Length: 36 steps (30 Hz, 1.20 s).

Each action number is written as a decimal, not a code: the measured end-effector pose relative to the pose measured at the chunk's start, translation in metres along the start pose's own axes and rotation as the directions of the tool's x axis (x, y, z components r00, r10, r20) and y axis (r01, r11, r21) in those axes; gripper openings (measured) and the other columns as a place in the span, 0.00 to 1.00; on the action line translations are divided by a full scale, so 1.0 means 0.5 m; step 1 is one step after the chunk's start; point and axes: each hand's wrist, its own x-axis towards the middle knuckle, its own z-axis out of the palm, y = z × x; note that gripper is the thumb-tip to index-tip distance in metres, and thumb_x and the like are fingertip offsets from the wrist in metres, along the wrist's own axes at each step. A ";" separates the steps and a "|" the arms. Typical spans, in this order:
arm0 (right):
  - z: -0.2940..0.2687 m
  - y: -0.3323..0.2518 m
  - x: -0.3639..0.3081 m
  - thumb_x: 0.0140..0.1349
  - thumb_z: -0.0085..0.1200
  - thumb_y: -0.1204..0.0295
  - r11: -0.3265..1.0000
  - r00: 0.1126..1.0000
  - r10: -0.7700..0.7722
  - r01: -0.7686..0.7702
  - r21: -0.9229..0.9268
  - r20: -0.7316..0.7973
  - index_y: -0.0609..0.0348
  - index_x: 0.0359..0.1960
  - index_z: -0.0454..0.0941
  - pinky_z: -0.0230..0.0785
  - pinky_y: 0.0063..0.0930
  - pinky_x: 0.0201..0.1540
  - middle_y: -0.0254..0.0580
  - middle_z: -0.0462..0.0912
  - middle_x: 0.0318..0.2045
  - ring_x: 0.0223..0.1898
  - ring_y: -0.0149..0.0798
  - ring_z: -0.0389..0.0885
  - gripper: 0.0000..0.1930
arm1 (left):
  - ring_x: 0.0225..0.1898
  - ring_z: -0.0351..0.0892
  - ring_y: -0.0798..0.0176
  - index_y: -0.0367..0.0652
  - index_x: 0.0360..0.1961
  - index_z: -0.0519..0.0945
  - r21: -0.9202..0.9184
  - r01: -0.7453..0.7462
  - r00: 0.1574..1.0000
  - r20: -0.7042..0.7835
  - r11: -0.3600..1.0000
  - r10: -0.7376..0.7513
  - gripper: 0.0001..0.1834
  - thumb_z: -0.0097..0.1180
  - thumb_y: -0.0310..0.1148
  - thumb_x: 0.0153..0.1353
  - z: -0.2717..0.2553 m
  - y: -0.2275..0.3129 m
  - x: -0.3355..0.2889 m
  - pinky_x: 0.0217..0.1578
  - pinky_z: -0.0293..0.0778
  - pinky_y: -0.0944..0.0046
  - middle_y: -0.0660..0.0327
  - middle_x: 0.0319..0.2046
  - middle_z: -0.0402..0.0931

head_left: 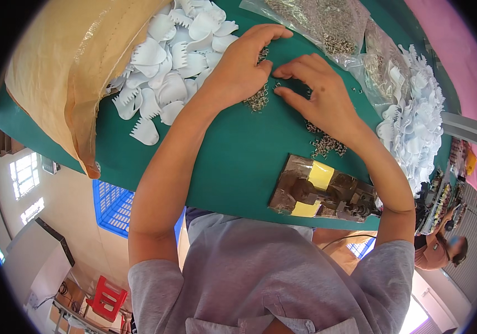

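My left hand is open over a small pile of tiny metal pieces, which look like springs; its index finger reaches forward and its thumb stands apart. My right hand faces it with fingers curved and thumb apart, open. Its fingertips are close to a few loose pieces, and I make out nothing held. More tiny metal pieces lie beneath my right wrist. Left of my left hand spreads a heap of white curved plastic pieces with teeth, like hair-claw halves.
Near the green table's front edge lies a brown block fixture with yellow tape. Clear bags of metal pieces lie at the back. A second white heap is at right, a brown paper sack at left, a blue crate below.
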 end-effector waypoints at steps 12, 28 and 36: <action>-0.054 -0.006 -0.038 0.58 0.65 0.77 1.000 0.977 0.003 0.003 -0.028 0.212 0.60 0.37 0.80 0.75 0.43 0.45 0.42 0.80 0.34 0.42 0.50 0.79 0.07 | 0.66 0.75 0.57 0.47 0.66 0.77 -0.015 -0.014 1.000 -0.021 1.000 0.014 0.33 0.54 0.11 0.60 0.001 -0.002 -0.001 0.69 0.70 0.57 0.63 0.64 0.77; 0.025 -0.061 -0.028 0.58 0.64 0.82 0.967 0.990 -0.005 -0.032 0.254 0.143 0.59 0.46 0.82 0.79 0.39 0.45 0.43 0.83 0.38 0.43 0.47 0.83 0.13 | 0.65 0.75 0.57 0.46 0.65 0.77 -0.014 -0.018 1.000 -0.022 1.000 0.017 0.33 0.52 0.10 0.58 0.000 -0.003 0.000 0.68 0.70 0.58 0.61 0.64 0.77; 0.019 -0.054 -0.040 0.59 0.63 0.81 0.981 0.994 0.057 -0.073 0.179 0.092 0.57 0.47 0.83 0.78 0.38 0.46 0.40 0.83 0.38 0.44 0.46 0.82 0.14 | 0.65 0.76 0.57 0.45 0.65 0.78 -0.032 0.000 1.000 -0.013 0.999 -0.001 0.32 0.54 0.11 0.58 0.002 -0.006 0.002 0.69 0.69 0.58 0.61 0.62 0.78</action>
